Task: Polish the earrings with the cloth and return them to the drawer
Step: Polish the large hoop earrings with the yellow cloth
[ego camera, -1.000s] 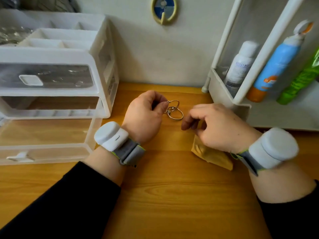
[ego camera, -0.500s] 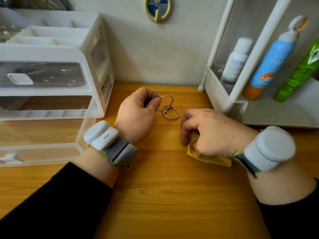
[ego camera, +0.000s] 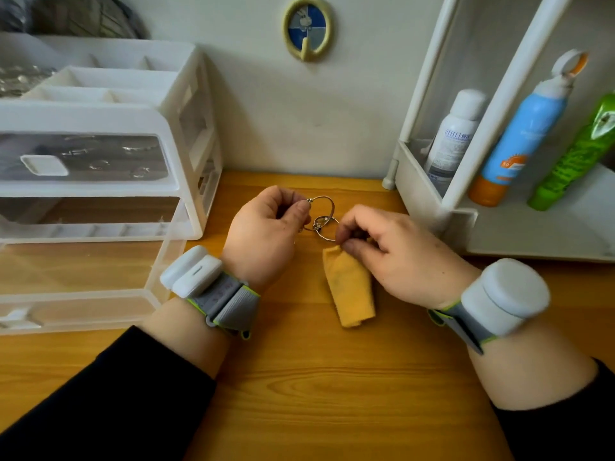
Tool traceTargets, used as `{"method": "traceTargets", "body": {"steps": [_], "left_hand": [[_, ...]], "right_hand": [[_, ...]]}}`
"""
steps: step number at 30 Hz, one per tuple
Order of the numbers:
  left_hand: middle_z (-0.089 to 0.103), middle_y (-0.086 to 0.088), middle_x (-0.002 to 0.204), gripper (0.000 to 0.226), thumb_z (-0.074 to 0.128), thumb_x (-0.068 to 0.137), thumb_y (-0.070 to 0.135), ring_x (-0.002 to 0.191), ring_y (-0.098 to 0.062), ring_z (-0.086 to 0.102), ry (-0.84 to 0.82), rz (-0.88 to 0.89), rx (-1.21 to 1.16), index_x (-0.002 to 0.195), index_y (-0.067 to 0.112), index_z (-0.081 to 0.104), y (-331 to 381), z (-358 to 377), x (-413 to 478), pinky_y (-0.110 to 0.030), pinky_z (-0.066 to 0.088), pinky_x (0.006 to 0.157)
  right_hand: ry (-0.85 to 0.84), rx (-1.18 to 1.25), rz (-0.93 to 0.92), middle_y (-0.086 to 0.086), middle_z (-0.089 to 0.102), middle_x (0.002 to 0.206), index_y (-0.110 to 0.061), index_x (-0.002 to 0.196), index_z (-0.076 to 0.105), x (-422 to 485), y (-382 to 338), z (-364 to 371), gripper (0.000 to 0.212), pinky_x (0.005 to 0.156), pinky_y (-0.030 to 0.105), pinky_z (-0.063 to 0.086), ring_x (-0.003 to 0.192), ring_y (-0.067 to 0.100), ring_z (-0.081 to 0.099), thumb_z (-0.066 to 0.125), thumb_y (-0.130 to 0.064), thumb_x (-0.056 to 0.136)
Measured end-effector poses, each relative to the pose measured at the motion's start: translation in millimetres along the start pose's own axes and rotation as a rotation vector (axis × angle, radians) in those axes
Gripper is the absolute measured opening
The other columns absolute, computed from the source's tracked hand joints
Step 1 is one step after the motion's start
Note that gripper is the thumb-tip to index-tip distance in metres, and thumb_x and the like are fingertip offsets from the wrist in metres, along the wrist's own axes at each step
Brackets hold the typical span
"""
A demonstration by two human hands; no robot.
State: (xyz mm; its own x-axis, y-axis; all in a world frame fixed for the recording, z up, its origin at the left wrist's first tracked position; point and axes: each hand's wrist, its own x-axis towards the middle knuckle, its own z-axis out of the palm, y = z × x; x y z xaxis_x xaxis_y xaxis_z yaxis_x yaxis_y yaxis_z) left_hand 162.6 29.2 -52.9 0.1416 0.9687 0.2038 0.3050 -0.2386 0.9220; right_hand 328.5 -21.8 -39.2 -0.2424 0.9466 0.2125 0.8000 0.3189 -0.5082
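Centre of frame: our left hand (ego camera: 263, 237) pinches the hoop earrings (ego camera: 320, 223) at the top clasp, and the hoops hang toward frame right. Our right hand (ego camera: 396, 257), fingers curled on the yellow cloth (ego camera: 349, 287), meets the lower hoop. The open drawer (ego camera: 83, 296) lies at frame left, nearer the left hand.

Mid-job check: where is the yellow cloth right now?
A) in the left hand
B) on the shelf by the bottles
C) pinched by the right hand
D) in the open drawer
C: the right hand pinches the yellow cloth at its top end; the left hand holds the earrings.
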Motion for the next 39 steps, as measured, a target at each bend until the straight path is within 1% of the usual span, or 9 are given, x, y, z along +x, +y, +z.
{"method": "traceTargets", "body": {"steps": [6,14,19,22,24,28,31,34,39], "left_hand": [[0.063,0.005,0.079,0.013,0.053,0.094,0.02,0.068,-0.005,0.055,-0.025,-0.017,-0.011,0.098,0.014,0.063,0.8,0.5,-0.9,-0.02,0.047,0.068],[0.063,0.006,0.077,0.011,0.054,0.094,0.021,0.064,-0.005,0.054,-0.082,-0.042,-0.014,0.096,0.015,0.063,1.2,1.7,-1.4,-0.021,0.045,0.064],[0.062,0.011,0.076,0.008,0.054,0.093,0.022,0.057,0.007,0.055,-0.169,-0.028,0.009,0.091,0.022,0.062,1.3,3.4,-4.1,-0.008,0.044,0.056],[0.063,0.012,0.076,0.011,0.054,0.093,0.022,0.061,0.005,0.056,-0.192,-0.024,0.033,0.086,0.028,0.061,2.4,3.6,-5.5,-0.014,0.047,0.063],[0.063,0.011,0.076,0.011,0.055,0.093,0.022,0.062,0.003,0.057,-0.198,-0.032,0.03,0.087,0.028,0.061,3.0,3.5,-6.0,-0.015,0.047,0.064],[0.064,0.006,0.072,0.011,0.056,0.093,0.02,0.054,0.003,0.053,-0.189,-0.047,-0.041,0.09,0.017,0.066,2.5,3.5,-5.0,-0.013,0.045,0.057],[0.062,0.002,0.069,0.011,0.056,0.093,0.018,0.055,-0.005,0.054,-0.187,-0.098,-0.118,0.088,0.014,0.065,3.1,1.3,-3.0,-0.02,0.046,0.057],[0.062,-0.004,0.072,0.013,0.054,0.093,0.016,0.06,-0.012,0.054,-0.189,-0.11,-0.165,0.091,0.009,0.065,5.3,-0.2,-2.4,-0.018,0.045,0.054],[0.062,-0.009,0.075,0.015,0.055,0.093,0.015,0.063,-0.015,0.054,-0.211,-0.098,-0.198,0.091,0.006,0.066,5.1,0.8,-3.7,-0.025,0.046,0.059]], "right_hand": [[0.303,0.121,-0.056,-0.019,0.051,0.079,-0.025,0.092,0.053,4.8,4.4,4.1,0.012,0.066,0.007,0.036,0.072,-0.003,0.05,0.054,-0.012,0.093],[0.45,0.233,-0.07,-0.016,0.054,0.083,-0.022,0.095,0.053,9.9,6.6,12.7,0.006,0.069,0.007,0.038,0.077,0.0,0.053,0.05,-0.018,0.092],[0.537,0.3,-0.011,-0.016,0.056,0.086,-0.023,0.096,0.053,15.6,7.8,19.7,0.007,0.075,0.013,0.044,0.083,0.004,0.057,0.049,-0.022,0.09],[0.592,0.317,0.017,-0.018,0.056,0.085,-0.02,0.097,0.056,18.4,8.7,21.5,0.009,0.076,0.014,0.045,0.082,-0.001,0.056,0.051,-0.018,0.09],[0.584,0.293,0.025,-0.017,0.056,0.086,-0.019,0.097,0.057,19.0,9.1,21.7,0.01,0.077,0.013,0.044,0.083,-0.001,0.055,0.05,-0.014,0.091],[0.524,0.207,0.024,-0.003,0.059,0.097,-0.02,0.092,0.064,18.0,6.4,20.6,0.022,0.086,0.011,0.04,0.093,0.007,0.055,0.047,-0.008,0.09],[0.442,0.247,0.04,-0.005,0.057,0.101,-0.018,0.097,0.07,15.2,2.2,18.2,0.02,0.085,0.007,0.039,0.096,0.004,0.055,0.051,-0.017,0.09],[0.384,0.181,0.019,-0.008,0.053,0.102,-0.018,0.104,0.071,12.0,1.4,17.0,0.022,0.081,0.004,0.036,0.097,0.005,0.052,0.062,-0.027,0.085],[0.451,0.153,-0.018,-0.006,0.057,0.098,-0.015,0.101,0.072,14.2,3.9,21.0,0.021,0.081,0.011,0.043,0.094,0.009,0.056,0.067,-0.025,0.083]]}}
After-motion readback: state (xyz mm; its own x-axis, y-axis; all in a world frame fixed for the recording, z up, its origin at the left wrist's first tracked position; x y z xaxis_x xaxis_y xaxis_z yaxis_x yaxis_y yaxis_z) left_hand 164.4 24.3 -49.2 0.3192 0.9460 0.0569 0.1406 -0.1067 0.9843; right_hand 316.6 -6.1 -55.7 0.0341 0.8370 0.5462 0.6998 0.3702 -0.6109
